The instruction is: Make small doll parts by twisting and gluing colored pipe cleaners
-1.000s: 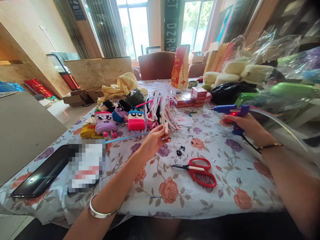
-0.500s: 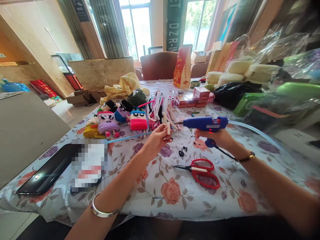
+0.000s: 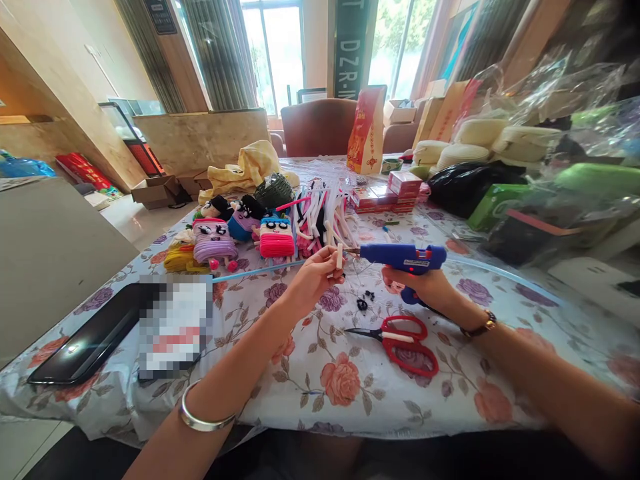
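Note:
Between the fingertips of my left hand (image 3: 317, 277) is a short white strip (image 3: 340, 256), held upright; it looks like soft cord. My right hand (image 3: 425, 285) grips a blue hot glue gun (image 3: 400, 257) by its handle, a small red light showing on it. The gun points left, its nozzle at or very near the white strip; whether they touch I cannot tell. Red-handled scissors (image 3: 411, 345) lie below the gun, blades to the left. Small black bits (image 3: 364, 303) are scattered between the scissors and my left hand.
Yarn dolls (image 3: 277, 237) stand at the back left, beside a bundle of white, pink and black strips (image 3: 325, 217). Red boxes (image 3: 404, 187) are stacked behind. A black phone-like slab (image 3: 95, 333) lies at the left; bagged cream rolls (image 3: 463, 157) fill the back right.
The glue gun in my right hand has moved left and slightly down, bringing its nozzle up to the white strip. My left hand has stayed almost still, still holding the strip.

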{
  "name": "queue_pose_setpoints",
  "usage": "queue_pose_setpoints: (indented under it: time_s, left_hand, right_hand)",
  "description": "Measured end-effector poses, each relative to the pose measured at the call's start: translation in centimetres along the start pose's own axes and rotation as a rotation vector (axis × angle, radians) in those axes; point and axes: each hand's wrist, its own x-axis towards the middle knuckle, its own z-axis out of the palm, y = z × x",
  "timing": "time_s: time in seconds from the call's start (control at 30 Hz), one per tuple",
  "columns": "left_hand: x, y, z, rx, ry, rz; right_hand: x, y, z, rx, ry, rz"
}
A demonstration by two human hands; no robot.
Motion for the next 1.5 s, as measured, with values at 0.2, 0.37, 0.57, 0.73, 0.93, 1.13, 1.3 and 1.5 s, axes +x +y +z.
queue_pose_setpoints:
  time_s: [0.2, 0.37, 0.57, 0.73, 0.93, 1.13, 1.3, 1.5]
  left_hand:
    - [0.1, 0.0, -0.1, 0.009, -0.022, -0.010]
    - [0.0, 0.0, -0.2, 0.022, -0.037, -0.005]
    - [0.1, -0.1, -0.2, 0.044, -0.065, 0.005]
    - [0.0, -0.1, -0.1, 0.029, -0.042, -0.005]
    - [0.0, 0.1, 0.0, 0.022, -0.035, -0.011]
    - [0.0, 0.1, -0.1, 0.023, -0.031, -0.013]
    - [-0.1, 0.0, -0.1, 0.031, -0.044, -0.011]
    - [-0.1, 0.1, -0.1, 0.034, -0.029, -0.013]
  right_hand:
    - [0.2, 0.7, 0.1, 0.030, 0.038, 0.009]
    - [-0.1, 0.0, 0.4, 0.009, 0.049, 0.024]
    - [-0.6, -1.0, 1.0, 0.036, 0.099, 0.028]
    - [-0.5, -1.5, 1.3, 0.112, 0.135, 0.087]
    - [-0.4, -1.6, 1.4, 0.123, 0.120, 0.081]
    - [-0.3, -0.9, 1.3, 0.095, 0.126, 0.069]
    - [-0.1, -0.6, 1.3, 0.086, 0.131, 0.066]
    - [-0.1, -0.2, 1.1, 0.030, 0.153, 0.087]
